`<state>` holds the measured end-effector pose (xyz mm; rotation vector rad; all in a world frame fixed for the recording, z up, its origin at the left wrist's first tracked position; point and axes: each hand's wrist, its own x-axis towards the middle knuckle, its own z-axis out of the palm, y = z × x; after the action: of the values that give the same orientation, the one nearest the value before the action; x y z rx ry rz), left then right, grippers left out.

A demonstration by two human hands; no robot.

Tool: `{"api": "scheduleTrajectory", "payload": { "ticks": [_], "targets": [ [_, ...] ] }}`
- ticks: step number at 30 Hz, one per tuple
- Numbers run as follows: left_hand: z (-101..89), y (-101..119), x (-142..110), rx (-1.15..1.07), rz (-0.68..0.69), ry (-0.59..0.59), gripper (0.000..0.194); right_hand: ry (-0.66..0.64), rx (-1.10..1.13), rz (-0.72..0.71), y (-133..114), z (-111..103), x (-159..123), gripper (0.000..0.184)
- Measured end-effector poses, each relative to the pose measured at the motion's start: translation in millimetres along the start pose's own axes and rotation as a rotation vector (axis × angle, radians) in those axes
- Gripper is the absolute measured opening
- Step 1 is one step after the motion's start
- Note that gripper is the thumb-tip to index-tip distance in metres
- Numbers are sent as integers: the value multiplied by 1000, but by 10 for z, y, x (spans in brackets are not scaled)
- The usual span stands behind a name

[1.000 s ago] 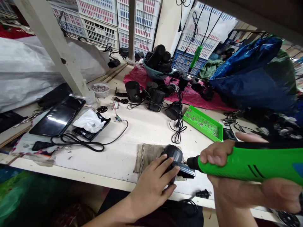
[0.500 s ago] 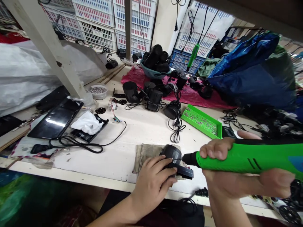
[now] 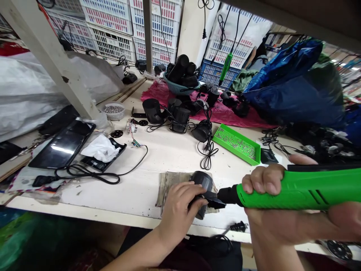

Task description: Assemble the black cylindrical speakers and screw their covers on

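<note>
You are at a white-painted workbench (image 3: pixel 158 162) in a cluttered workshop, with stacked plastic crates (image 3: pixel 108 22) behind it. Far along the bench, black cylindrical housings (image 3: pixel 180 69) are heaped in a teal basket (image 3: pixel 172 84), and more black units sit on a crimson cloth (image 3: pixel 158 92) and the bench, several trailing cords. A green tray (image 3: pixel 235 145) of tiny metal parts lies to the right. To the left are a dark glass panel (image 3: pixel 62 145), crumpled white tissue (image 3: pixel 101 148) and a small wired circuit board (image 3: pixel 136 143).

Nearest you, on a worn fabric pad (image 3: pixel 172 186), your left hand (image 3: pixel 177 212) holds a black housing (image 3: pixel 201 180) down, fingers close together and curled over its side. Your right hand (image 3: pixel 278 222) grips a green rotary tool (image 3: pixel 284 195), fingers pressed together around the barrel, with one digit showing behind it. The tool's black nose (image 3: pixel 228 195) points at a flared black piece (image 3: pixel 214 201) on the housing.

Work on this housing looks unfinished, as the tool is up against it. Your left hand hides much of the housing, and you cannot tell whether the bit touches it, or what state its surface is in.
</note>
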<state>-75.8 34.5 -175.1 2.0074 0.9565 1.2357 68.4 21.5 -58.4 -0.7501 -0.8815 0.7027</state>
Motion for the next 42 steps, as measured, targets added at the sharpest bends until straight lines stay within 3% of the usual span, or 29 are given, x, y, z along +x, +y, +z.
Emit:
{"api": "scheduleTrajectory", "payload": {
  "ticks": [21, 35, 42],
  "targets": [
    [-74, 19, 101, 114, 192, -29, 18, -56, -4, 30, 59, 34, -53, 55],
    [-85, -18, 45, 108, 158, -111, 16, -41, -6, 11, 31, 67, -48, 53],
    [-66, -75, -76, 120, 94, -156, 43, 91, -142, -163, -90, -148, 163, 53]
  ]
}}
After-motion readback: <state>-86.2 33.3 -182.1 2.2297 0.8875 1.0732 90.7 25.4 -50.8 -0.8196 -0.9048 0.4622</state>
